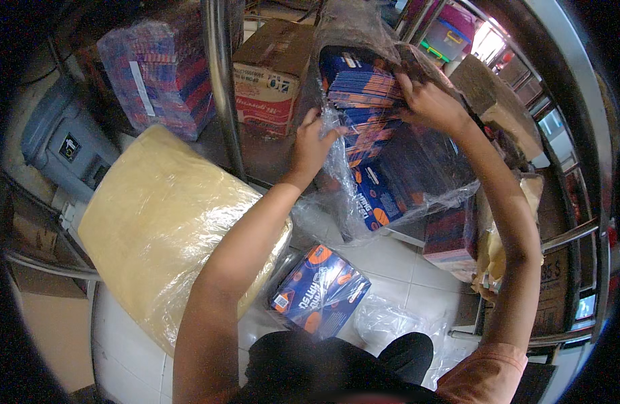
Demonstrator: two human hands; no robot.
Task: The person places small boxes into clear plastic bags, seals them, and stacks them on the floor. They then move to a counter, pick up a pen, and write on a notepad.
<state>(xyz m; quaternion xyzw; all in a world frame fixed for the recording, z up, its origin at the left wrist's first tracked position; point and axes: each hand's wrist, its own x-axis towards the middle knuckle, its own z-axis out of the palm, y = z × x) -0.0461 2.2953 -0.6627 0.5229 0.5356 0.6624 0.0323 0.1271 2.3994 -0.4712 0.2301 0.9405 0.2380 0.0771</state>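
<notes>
A large clear plastic bag (340, 202) holds stacks of flat blue and orange printed cartons (365, 86). My left hand (315, 144) grips the left edge of the bag's opening, its thumb and fingers on the crumpled film. At the right side of the opening, my right hand (426, 101) has its fingers at the bag's edge beside the stack; whether they pinch film or cartons is hard to see. Below, a plastic-wrapped blue and orange pack (322, 290) lies on the tiled floor near my knees.
A big cream-coloured bundle in clear film (173, 217) stands at left. Behind it are a grey bin (70, 136), a wrapped red and blue stack (158, 76), a metal post (221, 86) and a cardboard box (269, 76). Loose clear plastic (390, 320) lies on the floor. Metal rails curve along the right.
</notes>
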